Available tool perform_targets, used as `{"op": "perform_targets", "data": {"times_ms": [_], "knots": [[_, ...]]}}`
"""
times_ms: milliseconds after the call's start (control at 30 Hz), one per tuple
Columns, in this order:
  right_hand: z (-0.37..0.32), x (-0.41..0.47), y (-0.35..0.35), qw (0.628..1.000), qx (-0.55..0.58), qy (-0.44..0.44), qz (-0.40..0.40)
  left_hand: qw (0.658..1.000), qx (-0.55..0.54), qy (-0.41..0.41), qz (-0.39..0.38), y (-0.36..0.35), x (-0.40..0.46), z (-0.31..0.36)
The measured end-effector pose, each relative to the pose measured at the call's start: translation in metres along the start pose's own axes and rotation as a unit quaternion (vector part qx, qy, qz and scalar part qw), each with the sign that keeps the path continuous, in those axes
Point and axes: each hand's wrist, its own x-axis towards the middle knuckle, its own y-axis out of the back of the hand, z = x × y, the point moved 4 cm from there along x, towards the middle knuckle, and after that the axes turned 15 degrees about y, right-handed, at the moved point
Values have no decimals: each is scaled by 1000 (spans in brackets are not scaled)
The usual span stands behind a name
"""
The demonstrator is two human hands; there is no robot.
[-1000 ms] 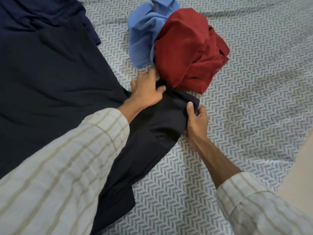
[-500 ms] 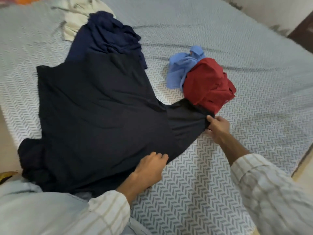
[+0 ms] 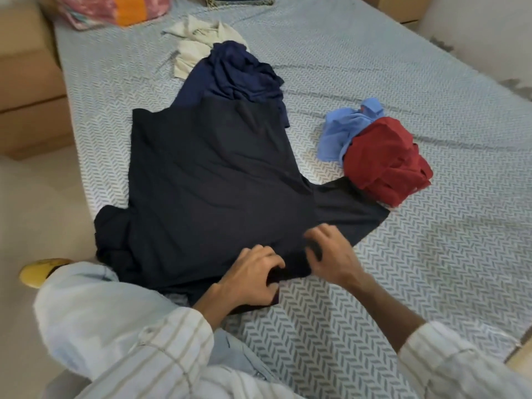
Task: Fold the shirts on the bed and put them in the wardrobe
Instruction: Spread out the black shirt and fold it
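On the bed (image 3: 374, 67), both hands (image 3: 253, 276) pinch the spread black shirt (image 3: 207, 180) at its near edge; its sleeve lies under the red shirt (image 3: 385, 159), which could drag along.

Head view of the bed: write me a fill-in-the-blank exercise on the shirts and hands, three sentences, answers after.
1. Both the left hand and the right hand are at the near edge of the spread-out ____ shirt.
2. The crumpled red shirt lies against a crumpled light ____ shirt.
3. The sleeve that reaches out to the person's right ends right beside the ____ shirt.

Answers: black; blue; red
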Motion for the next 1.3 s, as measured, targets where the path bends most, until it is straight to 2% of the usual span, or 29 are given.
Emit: {"op": "perform_targets", "data": {"times_ms": [100, 233, 333, 467, 567, 700, 800, 867, 933, 1000, 1067, 1133, 1233, 1300], "knots": [[-51, -3, -24, 983, 39, 125, -126, 998, 23, 49, 19, 21, -26, -32], [-83, -13, -40, 948, -9, 191, -255, 987, 86, 116, -65, 26, -61, -61], [-92, -15, -46, 939, -57, 207, -268, 972, 161, 124, -115, 19, -74, -66], [-102, -10, -46, 945, -99, 211, -230, 962, 217, 125, -105, 22, -78, -57], [-109, -12, -41, 950, -76, 191, -236, 969, 159, 136, -134, 23, -87, -56], [-116, -20, -44, 936, -75, 178, -296, 970, 109, 142, -167, 16, -94, -63], [-120, -12, -43, 935, -81, 176, -298, 965, -1, 182, -187, 12, -92, -78], [-123, -2, -45, 939, -65, 171, -291, 955, -122, 224, -149, 17, -89, -93], [-129, 13, -49, 950, -42, 155, -269, 941, -216, 259, -32, 33, -85, -112], [-141, 35, -60, 956, -26, 142, -254, 897, -279, 322, 117, 49, -88, -140], [-161, 61, -75, 958, -11, 153, -244, 817, -319, 409, 253, 63, -97, -173], [-188, 87, -92, 957, 12, 173, -233, 730, -348, 483, 335, 71, -110, -208], [-235, 120, -118, 950, 47, 194, -239, 624, -414, 569, 339, 72, -118, -249], [-259, 132, -133, 944, 43, 201, -256, 591, -447, 598, 305, 68, -116, -262]]}}
